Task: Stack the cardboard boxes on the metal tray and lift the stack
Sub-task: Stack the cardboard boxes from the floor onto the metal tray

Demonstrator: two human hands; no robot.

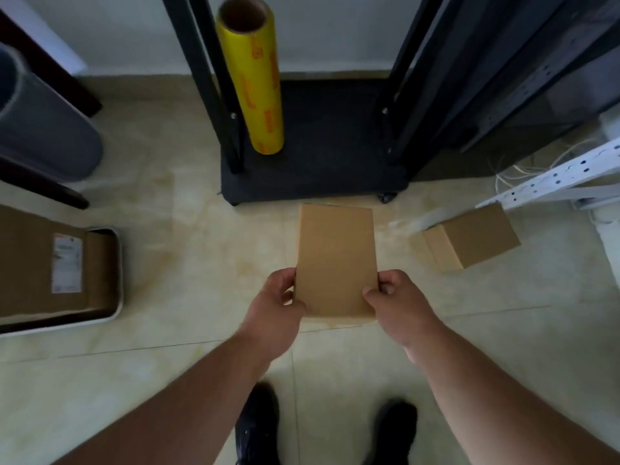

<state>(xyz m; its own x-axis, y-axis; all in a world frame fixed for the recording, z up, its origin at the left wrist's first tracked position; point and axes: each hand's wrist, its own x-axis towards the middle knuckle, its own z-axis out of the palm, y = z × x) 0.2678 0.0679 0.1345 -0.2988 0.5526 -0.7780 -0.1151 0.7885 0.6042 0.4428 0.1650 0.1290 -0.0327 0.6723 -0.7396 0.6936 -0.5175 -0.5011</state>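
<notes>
Your two dark shoes (258, 427) sit at the bottom edge, both cut off by the frame and blurred; no detail readable. Your forearms rise from the lower corners, bare, converging toward centre.

Left hand (275, 307): grip curled round the near left edge of the flat cardboard box (335, 260), thumb on top, fingers tucked under and hidden. Right hand (399, 303): same on the near right edge, thumb pressed on the top face, fingers curled at the side. So each grip is pinching the box at its near end; the rest of the box runs away from you, long axis pointing forward, top face roughly level. You cannot tell from this view whether its far end rests on the tiled floor (188, 236) or hangs just above it.

To your left, the metal tray (117, 297) lies on the floor, only its right rim and rounded corners in frame. A large cardboard box (30, 263) with a white label (67, 263) lies in it; the label text is too small to read, and the box is cut off at the left edge.

To your right, a smaller cardboard box (469, 236) sits on the floor, well apart from the held one, one flap open.

Farther off: a black wheeled stand (315, 162) carrying an upright yellow film roll (255, 78), a grey cylinder (40, 129) at far left, white perforated rails (550, 176) and loose cables at far right.
</notes>
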